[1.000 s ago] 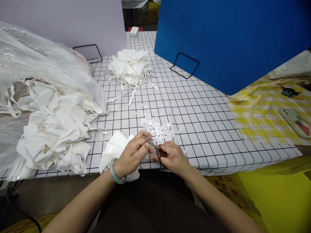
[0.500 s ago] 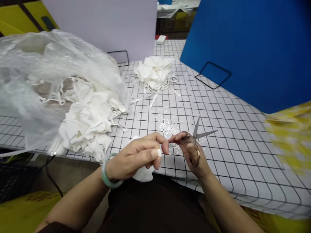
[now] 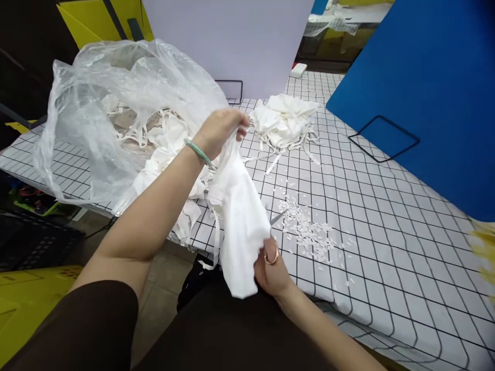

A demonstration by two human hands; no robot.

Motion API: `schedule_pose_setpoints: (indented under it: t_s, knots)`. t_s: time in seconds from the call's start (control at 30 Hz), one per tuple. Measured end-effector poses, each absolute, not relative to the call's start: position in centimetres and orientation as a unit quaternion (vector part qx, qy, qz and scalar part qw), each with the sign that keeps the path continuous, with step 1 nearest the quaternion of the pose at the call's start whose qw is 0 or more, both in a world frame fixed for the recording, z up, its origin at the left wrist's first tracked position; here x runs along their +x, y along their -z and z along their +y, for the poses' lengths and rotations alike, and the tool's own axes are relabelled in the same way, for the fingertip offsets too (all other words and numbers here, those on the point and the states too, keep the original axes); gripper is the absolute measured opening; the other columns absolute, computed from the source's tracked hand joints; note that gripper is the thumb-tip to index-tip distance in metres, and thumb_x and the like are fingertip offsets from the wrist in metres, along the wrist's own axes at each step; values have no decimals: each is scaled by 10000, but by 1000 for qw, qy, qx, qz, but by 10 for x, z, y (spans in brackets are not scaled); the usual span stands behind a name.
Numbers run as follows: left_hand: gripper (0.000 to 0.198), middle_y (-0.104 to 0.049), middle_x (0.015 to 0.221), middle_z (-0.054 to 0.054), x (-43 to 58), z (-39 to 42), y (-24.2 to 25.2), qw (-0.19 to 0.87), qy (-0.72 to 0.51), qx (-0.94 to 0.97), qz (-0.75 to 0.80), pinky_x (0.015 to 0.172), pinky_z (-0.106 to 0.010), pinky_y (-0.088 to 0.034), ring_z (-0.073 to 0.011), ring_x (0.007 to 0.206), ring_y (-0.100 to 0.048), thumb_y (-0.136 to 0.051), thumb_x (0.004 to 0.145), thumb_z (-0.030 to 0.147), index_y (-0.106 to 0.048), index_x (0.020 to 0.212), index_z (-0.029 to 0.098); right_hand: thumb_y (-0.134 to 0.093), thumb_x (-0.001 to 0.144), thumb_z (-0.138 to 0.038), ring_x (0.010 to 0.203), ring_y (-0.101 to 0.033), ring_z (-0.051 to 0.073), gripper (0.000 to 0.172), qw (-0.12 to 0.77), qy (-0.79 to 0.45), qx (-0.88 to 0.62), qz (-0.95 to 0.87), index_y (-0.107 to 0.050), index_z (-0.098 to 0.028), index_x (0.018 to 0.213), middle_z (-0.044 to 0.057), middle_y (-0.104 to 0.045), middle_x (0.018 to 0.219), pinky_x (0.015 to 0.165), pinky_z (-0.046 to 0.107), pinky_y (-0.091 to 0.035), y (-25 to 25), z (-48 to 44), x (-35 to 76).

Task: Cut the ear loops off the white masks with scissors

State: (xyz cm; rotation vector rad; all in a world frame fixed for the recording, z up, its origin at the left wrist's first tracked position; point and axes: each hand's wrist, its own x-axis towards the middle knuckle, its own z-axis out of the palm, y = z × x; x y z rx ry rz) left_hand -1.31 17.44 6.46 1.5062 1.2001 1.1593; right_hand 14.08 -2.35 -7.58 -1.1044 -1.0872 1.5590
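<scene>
My left hand (image 3: pixel 226 131), a green bangle on its wrist, is raised and closed on the gathered top of a white cloth piece (image 3: pixel 243 221). The cloth hangs down in front of my body, with a narrow strap (image 3: pixel 216 237) dangling at its left side. Low beside the cloth's right edge, my right hand (image 3: pixel 274 275) has its fingers in the copper-coloured handles of a pair of scissors (image 3: pixel 277 217). The cloth covers part of the blades and some right fingers; whether they touch the fabric I cannot tell.
Small white snippets (image 3: pixel 309 234) lie scattered on the checked tablecloth (image 3: pixel 371 232). A pile of white cloth pieces (image 3: pixel 284 121) sits farther back. At left, a clear plastic bag (image 3: pixel 88 98) spills more white cloth. A lilac panel (image 3: pixel 240 46) and a blue panel (image 3: pixel 429 87) stand behind.
My left hand has gone up and forward, lifting the white cloth from near my lap. The scissors are now partly behind it, beside its right edge. My view has turned left.
</scene>
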Motion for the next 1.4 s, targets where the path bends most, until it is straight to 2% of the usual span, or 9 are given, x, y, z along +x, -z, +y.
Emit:
schedule_pose_setpoints:
  t_s: [0.2, 0.37, 0.47, 0.63, 0.87, 1.03, 1.17, 1.3, 1.4]
  knots:
    - [191, -571, 850, -56, -43, 155, 3, 284, -378, 636, 610, 775, -325, -430, -170, 818, -512, -663, 835, 120, -549, 688, 164, -654, 852, -619, 920, -724, 288, 484, 424, -700, -492, -298, -586, -255, 1164, 72, -742, 1010, 723, 389, -608, 71, -33, 171]
    - [368, -467, 668, -5, -51, 64, 26, 277, -193, 686, 645, 606, -317, -310, -160, 600, -388, -712, 829, 373, -468, 612, 206, -656, 841, -638, 836, -697, 255, 479, 409, -625, -531, -399, -542, -245, 1091, 65, -707, 990, 641, 346, -572, 80, -32, 180]
    - [366, -440, 654, 9, -47, 27, 44, 330, -157, 680, 636, 590, -303, -273, -161, 607, -385, -748, 751, 295, -427, 600, 208, -725, 809, -590, 876, -672, 257, 469, 409, -512, -562, -504, -547, -231, 1052, 67, -675, 963, 729, 369, -563, 82, -24, 182]
    - [138, -479, 738, 13, -40, 12, 45, 375, -236, 646, 622, 615, -277, -377, -154, 681, -482, -524, 884, 225, -445, 772, 208, -798, 794, -413, 1170, -585, 290, 406, 497, -326, -536, -600, -515, -257, 1040, 91, -618, 1171, 1026, 476, -457, 68, -4, 169]
    - [327, -375, 605, 91, -42, 0, 16, 698, -322, 417, 485, 444, -184, -189, -43, 476, -264, -702, 843, 441, -518, 883, 174, -616, 825, -197, 911, -645, 226, 99, 406, -441, -463, -652, -574, -235, 907, 39, -678, 944, 839, 383, -527, 72, 21, 134]
    - [353, -310, 487, 103, -46, -3, 18, 702, -308, 425, 481, 448, -187, -199, -51, 452, -241, -657, 892, 497, -650, 943, 147, -609, 824, -189, 915, -651, 189, 84, 496, -451, -429, -606, -587, -231, 894, 24, -672, 939, 867, 341, -527, 60, 29, 138]
    - [348, -572, 710, 7, -41, -1, 13, 703, -344, 413, 466, 481, -195, -302, -62, 540, -408, -718, 844, 483, -662, 908, 145, -629, 849, -183, 919, -648, 184, 85, 512, -446, -398, -617, -593, -236, 905, 19, -662, 926, 821, 321, -525, 44, 28, 146]
    - [344, -536, 732, 8, -39, -1, 4, 686, -340, 440, 470, 491, -203, -271, -61, 553, -349, -656, 896, 478, -670, 911, 134, -698, 850, -277, 944, -650, 205, 136, 465, -507, -380, -619, -650, -221, 964, 40, -682, 969, 854, 347, -516, 36, 32, 153]
    - [322, -505, 703, 14, -38, -1, 2, 594, -348, 536, 489, 555, -225, -337, -90, 606, -398, -602, 940, 438, -626, 804, 147, -720, 837, -441, 771, -635, 186, 252, 388, -602, -396, -574, -676, -194, 862, 28, -675, 818, 707, 317, -506, 29, 37, 154]
